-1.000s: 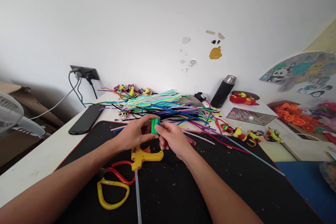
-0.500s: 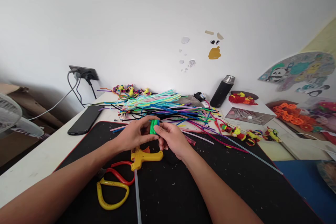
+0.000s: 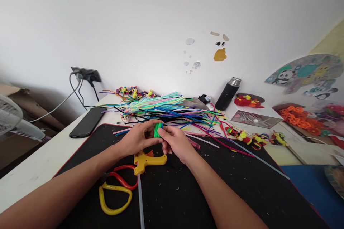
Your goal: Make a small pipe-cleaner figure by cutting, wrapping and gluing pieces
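Note:
Between my two hands is a small bundle of green and blue pipe cleaners (image 3: 158, 130), held above the black mat (image 3: 177, 200). My left hand (image 3: 138, 136) grips its left side, with the thumb below and fingers above. My right hand (image 3: 173, 140) pinches its right side, the thumb lying across the front. Fingers cover part of the bundle. Just beneath my hands lies a yellow glue gun (image 3: 150, 161) with a long glue stick (image 3: 141, 200) out of its back. Left of it are scissors (image 3: 116, 198) with one red and one yellow handle.
A heap of colourful pipe cleaners (image 3: 172, 112) spreads behind my hands. Several small pipe-cleaner figures (image 3: 259, 139) lie at the right, others at the back left. A phone (image 3: 87, 123) rests at the left; a black flask (image 3: 228, 93) stands by a white box (image 3: 256, 116).
Both hands stay almost in place around the bundle. The green strands appear slightly turned between the fingers; the other things have not moved.

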A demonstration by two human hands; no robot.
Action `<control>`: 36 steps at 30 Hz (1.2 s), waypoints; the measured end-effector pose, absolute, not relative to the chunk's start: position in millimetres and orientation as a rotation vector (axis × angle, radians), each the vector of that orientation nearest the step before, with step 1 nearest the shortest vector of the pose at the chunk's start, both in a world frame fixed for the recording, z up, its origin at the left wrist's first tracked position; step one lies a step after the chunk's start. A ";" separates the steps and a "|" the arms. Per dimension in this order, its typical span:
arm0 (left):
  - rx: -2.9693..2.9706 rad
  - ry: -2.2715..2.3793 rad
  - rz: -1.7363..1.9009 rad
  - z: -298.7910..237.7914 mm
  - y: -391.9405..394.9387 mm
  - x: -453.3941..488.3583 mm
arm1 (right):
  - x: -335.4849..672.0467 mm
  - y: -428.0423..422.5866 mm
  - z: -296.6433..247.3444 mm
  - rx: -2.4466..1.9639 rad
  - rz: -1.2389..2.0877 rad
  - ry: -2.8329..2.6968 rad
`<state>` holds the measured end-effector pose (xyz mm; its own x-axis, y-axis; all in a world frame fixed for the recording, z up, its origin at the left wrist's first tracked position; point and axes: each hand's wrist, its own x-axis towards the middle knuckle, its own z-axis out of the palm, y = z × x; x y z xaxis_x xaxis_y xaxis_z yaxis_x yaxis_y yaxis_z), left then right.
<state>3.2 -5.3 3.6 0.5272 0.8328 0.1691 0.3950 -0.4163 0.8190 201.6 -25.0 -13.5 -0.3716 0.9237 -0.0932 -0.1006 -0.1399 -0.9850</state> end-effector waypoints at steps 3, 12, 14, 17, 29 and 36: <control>1.914 0.857 0.763 4.5 -2.3 0.2 | 203.4 -23.9 -11.6 -1.009 1.613 -1.315; 1.695 0.824 0.704 9.4 8.1 -2.4 | 206.3 -22.8 -9.0 -1.036 1.544 -1.384; 1.682 0.820 0.691 8.8 9.7 -3.4 | 206.3 -22.7 -10.6 -1.059 1.501 -1.432; 1.670 0.823 0.670 9.5 11.0 -5.1 | 205.6 -23.9 -12.8 -1.083 1.447 -1.510; 1.518 0.872 0.882 11.0 11.6 -1.8 | 203.3 -24.9 -13.2 -1.075 1.448 -1.487; 1.272 0.780 0.912 9.5 10.8 -0.6 | 204.8 -23.4 -12.7 -1.024 1.499 -1.443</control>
<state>-0.6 10.8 9.5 0.4457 0.8952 0.0073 -0.1314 0.0573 0.9897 204.8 -23.4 -12.7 -0.3528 0.9354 -0.0231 -0.0119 -0.0292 -0.9995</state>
